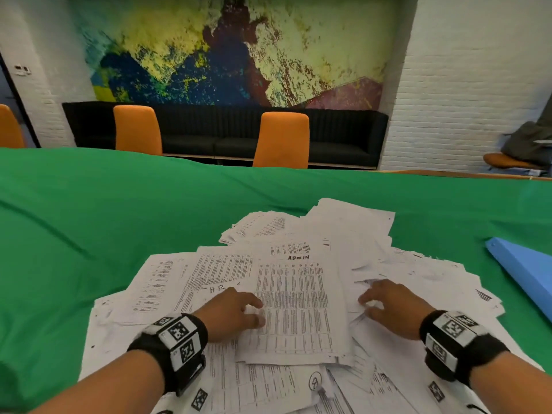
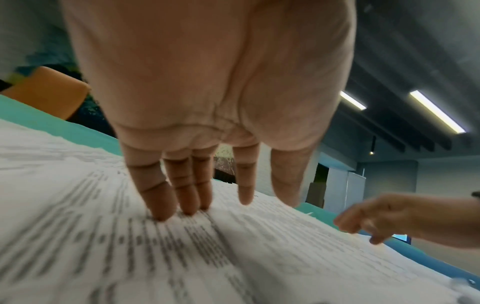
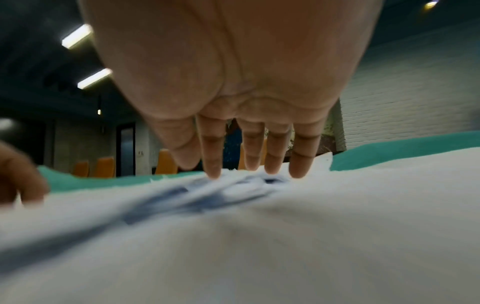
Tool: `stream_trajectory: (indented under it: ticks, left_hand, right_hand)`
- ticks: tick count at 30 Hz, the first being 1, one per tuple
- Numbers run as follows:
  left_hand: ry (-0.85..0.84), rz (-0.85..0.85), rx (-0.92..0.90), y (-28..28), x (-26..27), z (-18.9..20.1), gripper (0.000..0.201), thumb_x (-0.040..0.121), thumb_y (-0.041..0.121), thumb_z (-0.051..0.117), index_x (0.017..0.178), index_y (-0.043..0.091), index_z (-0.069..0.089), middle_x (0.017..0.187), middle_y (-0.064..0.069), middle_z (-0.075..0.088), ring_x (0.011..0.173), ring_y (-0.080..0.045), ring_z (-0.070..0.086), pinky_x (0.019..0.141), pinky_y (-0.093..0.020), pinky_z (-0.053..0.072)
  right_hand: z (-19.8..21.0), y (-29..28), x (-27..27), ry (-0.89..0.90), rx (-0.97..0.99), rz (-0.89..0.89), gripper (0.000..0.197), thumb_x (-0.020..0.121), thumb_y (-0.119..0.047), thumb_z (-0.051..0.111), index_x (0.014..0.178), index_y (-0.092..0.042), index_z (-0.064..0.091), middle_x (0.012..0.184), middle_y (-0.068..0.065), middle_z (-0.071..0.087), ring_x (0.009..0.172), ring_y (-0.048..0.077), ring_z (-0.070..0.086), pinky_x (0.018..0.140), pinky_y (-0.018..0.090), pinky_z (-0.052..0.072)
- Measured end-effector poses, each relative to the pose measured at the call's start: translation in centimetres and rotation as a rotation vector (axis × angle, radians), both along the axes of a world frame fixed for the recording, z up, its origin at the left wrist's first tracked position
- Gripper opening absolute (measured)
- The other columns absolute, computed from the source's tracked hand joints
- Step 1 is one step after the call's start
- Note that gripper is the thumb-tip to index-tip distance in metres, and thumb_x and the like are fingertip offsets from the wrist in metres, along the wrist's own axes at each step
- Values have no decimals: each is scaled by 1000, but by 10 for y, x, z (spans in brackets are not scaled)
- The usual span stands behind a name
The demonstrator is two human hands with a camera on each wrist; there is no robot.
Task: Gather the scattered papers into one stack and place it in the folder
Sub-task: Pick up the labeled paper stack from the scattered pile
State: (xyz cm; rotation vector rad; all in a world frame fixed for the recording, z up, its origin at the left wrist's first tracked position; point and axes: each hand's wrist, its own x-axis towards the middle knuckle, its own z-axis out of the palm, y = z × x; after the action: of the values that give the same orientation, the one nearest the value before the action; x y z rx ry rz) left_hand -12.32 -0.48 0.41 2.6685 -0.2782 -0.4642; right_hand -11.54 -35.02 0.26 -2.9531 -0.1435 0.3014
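Note:
A loose heap of printed white papers (image 1: 286, 282) covers the near middle of the green table; one sheet reads "ADMIN", another "HR". My left hand (image 1: 236, 309) lies on the heap's left part with its straight fingers (image 2: 161, 205) touching a printed sheet (image 2: 182, 246). On the right part of the heap rests my right hand (image 1: 385, 306), whose spread fingertips (image 3: 215, 170) touch the paper (image 3: 259, 226). Neither hand grips a sheet. A blue folder (image 1: 525, 270) lies at the right edge of the table, apart from both hands.
The green cloth (image 1: 119, 219) spreads wide to the left and beyond the heap. Orange chairs (image 1: 282, 138) and a dark sofa (image 1: 209, 130) stand behind the far edge. Another orange seat with a bag (image 1: 522, 150) is at the far right.

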Motion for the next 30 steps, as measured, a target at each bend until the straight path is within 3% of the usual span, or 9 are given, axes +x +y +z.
stream_trajectory:
  ticks: [3, 7, 11, 14, 16, 19, 23, 26, 30]
  left_hand:
    - [6, -74, -94, 4, -19, -3, 46, 86, 54, 68, 130, 42, 62, 132, 14, 53, 115, -7, 54, 96, -26, 43]
    - [49, -143, -237, 9, -36, -11, 48, 84, 53, 70, 130, 51, 55, 142, 23, 43, 130, -3, 44, 107, -26, 35]
    - [-162, 196, -60, 37, -29, -14, 61, 89, 57, 64, 144, 37, 44, 146, 3, 39, 134, -18, 44, 109, -34, 41]
    - [-45, 367, -5, 50, -17, -18, 72, 85, 63, 65, 140, 21, 45, 140, -3, 51, 114, -20, 56, 93, -33, 49]
    - [4, 383, -85, 45, -11, -20, 64, 80, 56, 75, 128, 22, 50, 129, 2, 60, 103, -15, 58, 87, -29, 50]
    - [35, 424, -179, 32, -4, -16, 60, 81, 34, 81, 130, 18, 50, 129, -1, 61, 100, -15, 54, 87, -27, 47]
    - [191, 565, -535, 20, 6, -16, 18, 85, 8, 74, 100, 6, 64, 109, -17, 72, 97, -33, 69, 94, -42, 56]
    - [332, 655, -979, 15, 5, -13, 31, 91, 10, 65, 121, 1, 61, 109, -24, 74, 101, -44, 71, 93, -61, 54]
    - [415, 481, -1314, 2, -8, -8, 47, 98, 37, 61, 132, 4, 57, 123, -23, 69, 110, -43, 67, 97, -58, 52]
  right_hand:
    - [8, 26, 11, -93, 123, -89, 43, 96, -58, 51, 128, -31, 61, 141, 1, 59, 119, 20, 60, 103, 36, 48]
    - [-2, 56, 25, 77, 221, -256, 100, 79, -74, 64, 156, -24, 25, 155, 12, 43, 130, 31, 55, 103, 43, 51]
    - [-15, 53, 34, 94, 257, -338, 117, 74, -58, 81, 160, -17, 12, 161, 18, 33, 142, 35, 43, 113, 42, 41]
    - [-11, 44, 36, 120, 367, -409, 102, 80, -37, 84, 157, -10, 22, 156, 15, 42, 133, 35, 52, 104, 39, 47]
    - [-2, 30, 33, 106, 497, -445, 73, 86, -19, 79, 147, -5, 42, 142, 19, 56, 121, 38, 61, 100, 40, 50]
    - [16, 10, 13, 205, 875, -490, 27, 94, 1, 61, 120, 2, 62, 106, 27, 75, 94, 47, 73, 89, 61, 57]
    - [29, 13, -21, 358, 1197, -451, 26, 96, 9, 48, 118, 1, 60, 105, 30, 74, 91, 50, 73, 83, 61, 58]
    - [16, 21, -34, 435, 1391, -382, 35, 95, 9, 48, 127, -2, 58, 119, 30, 70, 107, 52, 67, 100, 66, 46]
    - [-4, 47, -42, 390, 1461, -333, 35, 96, 6, 51, 129, -3, 60, 121, 24, 71, 110, 46, 68, 100, 63, 50]
